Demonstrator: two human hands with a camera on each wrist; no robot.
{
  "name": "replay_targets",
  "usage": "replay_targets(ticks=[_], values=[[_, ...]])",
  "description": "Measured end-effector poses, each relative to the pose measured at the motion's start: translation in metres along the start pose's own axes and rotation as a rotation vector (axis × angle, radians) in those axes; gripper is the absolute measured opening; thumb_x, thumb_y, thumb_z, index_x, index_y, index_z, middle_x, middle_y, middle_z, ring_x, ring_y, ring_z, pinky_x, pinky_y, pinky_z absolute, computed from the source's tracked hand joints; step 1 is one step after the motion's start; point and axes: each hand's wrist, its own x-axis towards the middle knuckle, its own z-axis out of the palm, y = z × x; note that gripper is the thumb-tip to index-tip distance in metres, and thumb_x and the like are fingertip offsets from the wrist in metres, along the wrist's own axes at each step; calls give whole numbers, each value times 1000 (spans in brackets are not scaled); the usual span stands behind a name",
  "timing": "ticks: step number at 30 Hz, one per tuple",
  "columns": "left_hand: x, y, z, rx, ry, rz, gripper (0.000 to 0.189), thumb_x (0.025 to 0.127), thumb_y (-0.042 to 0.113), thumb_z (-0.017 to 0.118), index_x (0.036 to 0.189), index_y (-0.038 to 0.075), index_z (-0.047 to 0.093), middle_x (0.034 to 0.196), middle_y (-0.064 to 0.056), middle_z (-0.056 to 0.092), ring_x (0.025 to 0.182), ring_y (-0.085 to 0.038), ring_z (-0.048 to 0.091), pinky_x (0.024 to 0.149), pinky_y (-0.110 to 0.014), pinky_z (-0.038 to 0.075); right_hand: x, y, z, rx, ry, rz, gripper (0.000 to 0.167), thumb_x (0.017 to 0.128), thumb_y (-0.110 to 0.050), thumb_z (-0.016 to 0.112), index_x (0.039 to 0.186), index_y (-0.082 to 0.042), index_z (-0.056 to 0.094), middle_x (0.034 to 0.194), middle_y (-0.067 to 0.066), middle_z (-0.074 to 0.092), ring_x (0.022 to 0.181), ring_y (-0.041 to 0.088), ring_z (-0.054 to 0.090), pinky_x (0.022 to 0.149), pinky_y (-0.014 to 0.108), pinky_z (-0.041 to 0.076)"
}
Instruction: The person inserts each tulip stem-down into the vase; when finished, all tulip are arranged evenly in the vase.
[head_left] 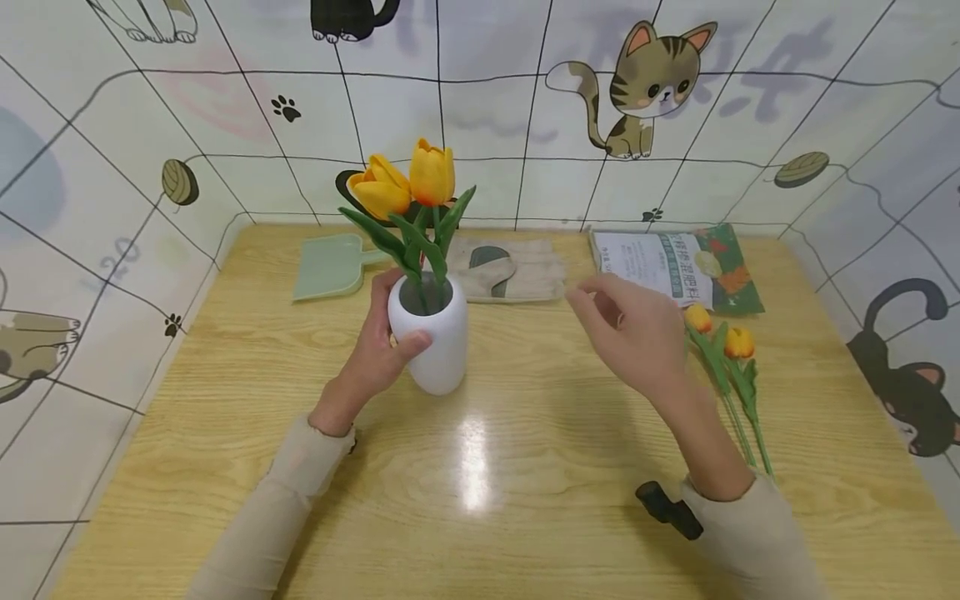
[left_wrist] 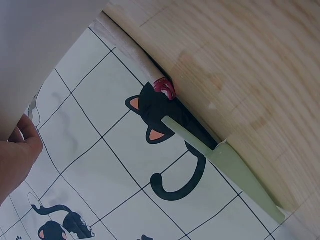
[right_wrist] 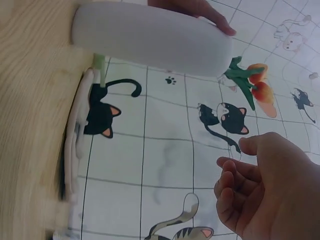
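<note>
My left hand (head_left: 369, 350) grips a white vase (head_left: 438, 362) round its upper side, with the thumb across the front near the rim. Two yellow-orange artificial tulips (head_left: 432, 173) with green leaves stand in the vase, their lower stems hidden inside it. My right hand (head_left: 637, 333) is raised over the table, right of the vase and apart from it. In the right wrist view its fingers (right_wrist: 227, 195) curl loosely and hold nothing. Beyond that hand, the vase (right_wrist: 150, 40) and the tulip blooms (right_wrist: 262, 92) also show.
Two more yellow-orange tulips (head_left: 738, 343) lie on the wooden table (head_left: 525, 508) at the right. Along the back lie a pale green dustpan (head_left: 330, 267), light gloves (head_left: 525, 267) and a printed packet (head_left: 660, 262). A cat-patterned sheet (head_left: 487, 108) rises behind the table.
</note>
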Motion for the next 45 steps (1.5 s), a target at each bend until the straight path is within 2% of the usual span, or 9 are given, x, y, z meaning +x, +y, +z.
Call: replay_targets(ticks=[4,9,14,21,30,33,37,45], values=[[1,0,-1,-7,4,-6,102,74,77,68,139,10,26,129,-1,49,114,-17,51,96,-51,40,-10,22,-21,-77,-40,63,25,99,-35,60,103,-15,74,61,-2,57,53,14,44,51,31,33],[-1,0,-2,-3,14,-21,103,73,78,68,138,10,26,130,-3,48,115,-18,50,97,-53,39,-26,54,-38,-125,-88,182,32,99,-38,57,107,-12,73,72,5,67,63,17,54,56,32,36],[-1,1,-3,9,5,-10,101,75,77,67,139,10,26,131,-4,48,115,-18,50,96,-53,40,-48,84,-49,-168,-117,308,41,100,-44,54,112,-10,71,82,11,70,74,24,58,60,34,36],[1,2,-3,6,-3,6,99,75,77,67,138,11,26,129,1,48,114,-18,51,95,-53,40,-78,117,-65,-224,-179,413,49,102,-45,48,121,-4,66,99,24,71,86,39,64,63,45,41],[0,1,1,5,-4,-12,102,74,78,67,138,11,25,133,-7,47,118,-20,48,99,-55,38,-107,147,-71,-268,-295,525,59,102,-50,43,126,1,61,110,25,69,87,41,65,60,40,42],[-1,2,0,6,-2,-10,102,75,77,67,139,9,25,132,-4,47,118,-19,48,99,-56,38,-112,153,-71,-276,-363,561,63,103,-52,40,129,1,58,114,27,67,90,43,65,61,43,43],[-1,3,0,0,2,-2,104,75,77,67,140,7,24,130,3,48,117,-17,49,98,-55,39,-115,157,-71,-270,-441,589,64,103,-55,40,131,0,56,115,30,65,86,43,65,60,46,42],[0,3,0,-5,-6,1,105,76,77,66,140,5,24,130,5,46,117,-16,48,98,-55,38,-116,169,-72,-285,-481,610,68,100,-59,43,129,0,58,115,31,65,81,38,65,56,41,39]])
